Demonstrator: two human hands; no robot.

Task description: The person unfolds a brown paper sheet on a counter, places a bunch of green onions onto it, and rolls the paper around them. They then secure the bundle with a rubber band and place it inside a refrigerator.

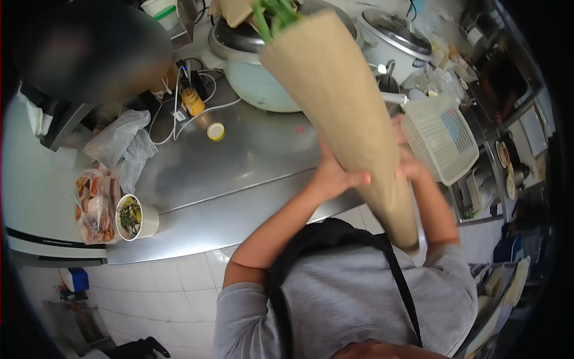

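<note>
A long cone of brown paper [341, 90] leans across the middle of the view, wide at the top and narrow near my body. Green stalks [276, 17] stick out of its upper end. My left hand [336, 176] grips the paper from the left, thumb lying across its front. On the other side, my right hand [409, 157] is wrapped round the edge of the same cone; part of it is hidden behind the paper.
The steel counter [239, 155] carries large cookers [257, 81], an open yellow jar [192, 102], its lid [216, 131], cables, plastic bags [122, 143] and a white tub [149, 220]. A white basket [436, 134] stands at the right, beside shelves.
</note>
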